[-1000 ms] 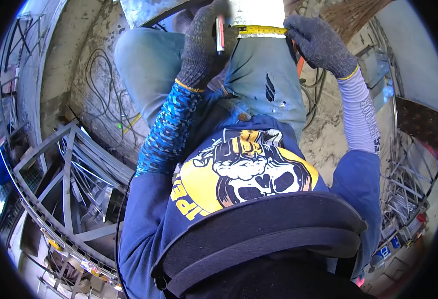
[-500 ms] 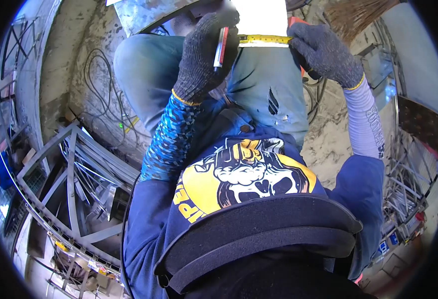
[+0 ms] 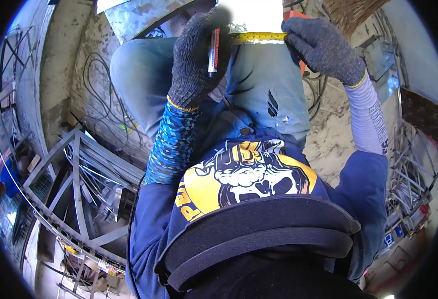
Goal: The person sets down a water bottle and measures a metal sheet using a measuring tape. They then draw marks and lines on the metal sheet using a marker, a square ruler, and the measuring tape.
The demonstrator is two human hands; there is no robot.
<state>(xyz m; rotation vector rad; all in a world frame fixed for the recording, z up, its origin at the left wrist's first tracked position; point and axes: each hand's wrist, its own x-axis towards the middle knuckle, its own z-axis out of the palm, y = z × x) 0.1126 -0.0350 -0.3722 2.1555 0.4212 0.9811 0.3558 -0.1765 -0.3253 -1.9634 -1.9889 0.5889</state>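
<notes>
My left hand, in a dark knit glove, is closed with a white and red marker pen held against the palm. Its fingertips are at the left end of a yellow tape measure. The gloved right hand grips the tape's other end, its fingers curled over it. Stretched between both hands, the tape lies across the near edge of a bright white flat piece above my thigh. Glare washes out much of that piece. An orange-red object shows partly behind my right fingers.
A grey metal sheet is beyond my left knee. Cables lie on the concrete floor at left, others at right. Metal frames and bars are stacked at left. A broom is at top right, with more metal scrap below.
Both hands and the white piece appear slightly farther left and up in the view, which has itself shifted a little. The tape stays stretched between the hands and the marker stays in the left.
</notes>
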